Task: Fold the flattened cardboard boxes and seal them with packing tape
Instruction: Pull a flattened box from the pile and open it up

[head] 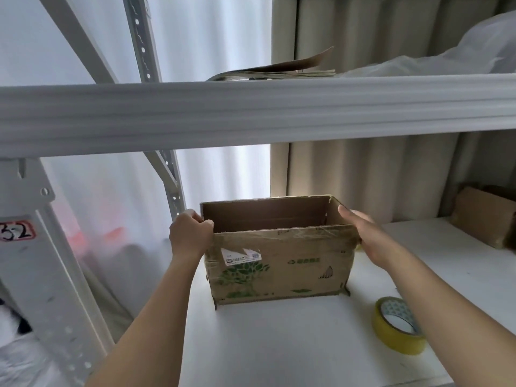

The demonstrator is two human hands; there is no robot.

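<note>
An open-topped cardboard box (279, 263) stands upright at centre frame on a white shelf (279, 344). The left hand (190, 233) curls over its left top edge, gripping it. The right hand (363, 233) lies flat with straight fingers against the right wall. A yellow tape roll (398, 325) lies lower right; flattened cardboard (279, 71) sits on the upper shelf.

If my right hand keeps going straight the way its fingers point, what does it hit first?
Probably nothing new at first: the right hand already lies flat along the cardboard box, fingers pointing past its far right corner. Beyond that, likely the beige curtain, though depth is unclear.
</note>
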